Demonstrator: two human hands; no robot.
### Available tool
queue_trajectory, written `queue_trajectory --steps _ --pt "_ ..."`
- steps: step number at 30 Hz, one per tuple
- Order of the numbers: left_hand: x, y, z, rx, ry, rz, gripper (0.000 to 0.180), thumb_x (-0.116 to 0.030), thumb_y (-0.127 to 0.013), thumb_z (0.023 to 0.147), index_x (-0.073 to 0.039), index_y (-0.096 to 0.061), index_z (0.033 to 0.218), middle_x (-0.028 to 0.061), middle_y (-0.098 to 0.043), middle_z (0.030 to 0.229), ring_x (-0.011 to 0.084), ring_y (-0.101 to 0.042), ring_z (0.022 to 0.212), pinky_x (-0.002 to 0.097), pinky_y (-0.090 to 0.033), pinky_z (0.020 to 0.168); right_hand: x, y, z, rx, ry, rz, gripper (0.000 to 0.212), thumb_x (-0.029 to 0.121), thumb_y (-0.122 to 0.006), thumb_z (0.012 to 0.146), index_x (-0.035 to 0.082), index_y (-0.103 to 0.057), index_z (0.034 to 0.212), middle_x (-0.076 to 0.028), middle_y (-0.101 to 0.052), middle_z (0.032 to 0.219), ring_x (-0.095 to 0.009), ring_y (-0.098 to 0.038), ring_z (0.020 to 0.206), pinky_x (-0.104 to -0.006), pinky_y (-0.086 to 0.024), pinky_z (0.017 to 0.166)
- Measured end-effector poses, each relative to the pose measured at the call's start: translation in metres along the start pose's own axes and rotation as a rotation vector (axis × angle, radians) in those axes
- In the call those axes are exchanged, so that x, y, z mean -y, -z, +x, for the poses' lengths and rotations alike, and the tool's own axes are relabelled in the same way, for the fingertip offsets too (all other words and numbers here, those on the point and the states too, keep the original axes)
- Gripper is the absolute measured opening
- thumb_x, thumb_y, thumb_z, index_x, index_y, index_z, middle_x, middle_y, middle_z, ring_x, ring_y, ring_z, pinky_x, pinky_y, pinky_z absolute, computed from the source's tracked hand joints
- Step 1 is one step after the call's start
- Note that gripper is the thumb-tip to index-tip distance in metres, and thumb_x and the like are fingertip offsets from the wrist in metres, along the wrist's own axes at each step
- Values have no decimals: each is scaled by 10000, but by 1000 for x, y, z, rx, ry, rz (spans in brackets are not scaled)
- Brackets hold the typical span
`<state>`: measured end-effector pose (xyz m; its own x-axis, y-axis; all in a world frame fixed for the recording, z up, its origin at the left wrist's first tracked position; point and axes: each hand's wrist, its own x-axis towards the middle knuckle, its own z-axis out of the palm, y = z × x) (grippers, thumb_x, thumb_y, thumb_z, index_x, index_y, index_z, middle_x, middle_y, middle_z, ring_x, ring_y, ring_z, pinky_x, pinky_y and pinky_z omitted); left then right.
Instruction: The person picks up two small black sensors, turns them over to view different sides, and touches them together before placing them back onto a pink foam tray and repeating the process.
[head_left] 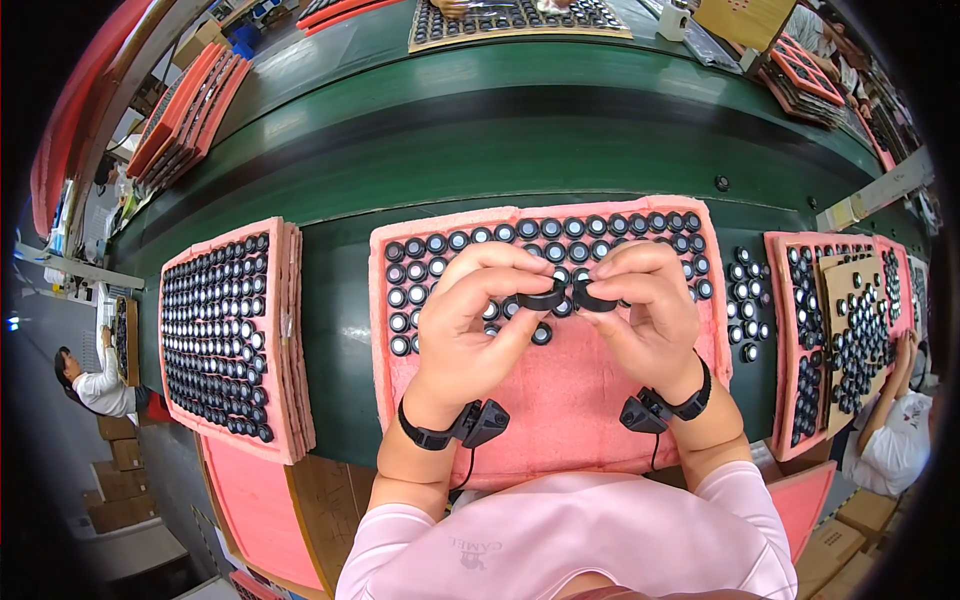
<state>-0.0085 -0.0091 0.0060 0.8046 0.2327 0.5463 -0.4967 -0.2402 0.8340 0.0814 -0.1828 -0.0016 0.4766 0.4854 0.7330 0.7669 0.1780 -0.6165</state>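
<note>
Two black rings are held at frame centre, one per hand: left ring (541, 298), right ring (594, 298), nearly touching each other, just above the pink foam tray (560, 400). Left hand (470, 325): thumb and forefinger are pinched shut on the left ring's rim. Right hand (650, 315): same pinch, clamped on the right ring. Other fingers are curled loosely.

Handling, as judged: small, light, rigid parts, likely moulded plastic or rubber-edged, smooth enough to slip; best gripped across the outer rim with fingertip pads, not by the centre. Low breakage risk is expected, but they are easily dropped.

Outward from there: rows of black round caps (540, 228) are seated in the tray at 12 o'clock of the hands; the lower part of the tray is bare foam. A black wrist strap with a small sensor is worn on each wrist (455, 428).

At 9 o'clock, a full tray of caps (215, 335) is stacked on more pink trays. At 3 o'clock, loose caps (748, 300) lie on the green conveyor belt (500, 140), then further trays (815, 340). At 12 o'clock, across the belt, another filled tray (520, 20) is seen.
</note>
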Motion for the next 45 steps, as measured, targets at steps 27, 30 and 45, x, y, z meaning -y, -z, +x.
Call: queue_trajectory --steps 27,30,45 --pt "55 -42 -26 804 272 789 151 -73 -647 737 -72 -681 885 112 -647 866 295 -640 840 393 -513 723 -19 24 -87 425 -786 -297 167 62 -707 785 30 -637 933 -74 -624 854 -187 -614 703 -292 -497 664" --pt "55 -42 -28 675 133 836 180 -64 -652 720 -79 -682 897 105 -621 873 298 -628 863 397 -511 726 -13 23 -82 409 -449 -573 192 128 -691 778 40 -614 931 -111 -604 856 -297 -609 796 -395 -502 701" --pt "53 -38 -26 662 180 832 243 -14 -636 704 -66 -578 934 109 -587 887 308 -611 875 411 -497 724 -23 8 -79 516 -433 -597 303 184 -730 750 89 -585 999 -92 -615 848 -300 -616 835 -415 -491 717"
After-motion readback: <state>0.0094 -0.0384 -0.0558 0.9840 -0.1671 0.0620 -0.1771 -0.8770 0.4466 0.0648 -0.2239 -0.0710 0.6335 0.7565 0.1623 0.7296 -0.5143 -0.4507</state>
